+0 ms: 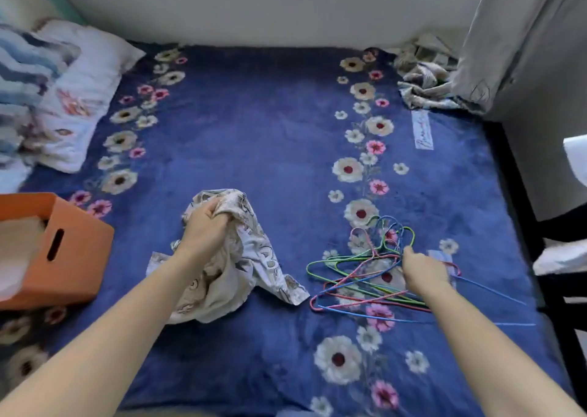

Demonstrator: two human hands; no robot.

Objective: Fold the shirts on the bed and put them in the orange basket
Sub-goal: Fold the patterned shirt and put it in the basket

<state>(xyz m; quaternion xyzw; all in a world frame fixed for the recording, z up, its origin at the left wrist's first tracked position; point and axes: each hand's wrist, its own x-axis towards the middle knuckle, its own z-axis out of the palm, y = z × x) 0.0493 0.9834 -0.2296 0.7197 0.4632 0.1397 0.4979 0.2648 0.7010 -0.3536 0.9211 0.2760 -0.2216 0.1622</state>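
A crumpled beige patterned shirt (pixel 254 257) lies on the blue flowered bedspread (pixel 254 124), near the middle front. My left hand (pixel 205 229) grips a bunch of its cloth at the top. To the right lies a pile of several coloured wire hangers (pixel 362 276). My right hand (pixel 424 272) rests over that pile with its fingers curled round a hanger wire. The orange basket (pixel 73 257) stands at the left edge of the bed with pale folded cloth inside. More crumpled patterned clothes (pixel 422 79) lie at the far right corner.
Pillows (pixel 70 105) are stacked at the far left. A grey curtain (pixel 508 35) hangs at the right, touching the far clothes. A dark chair frame (pixel 559 289) with white items stands beside the bed's right edge. A wall runs along the far side.
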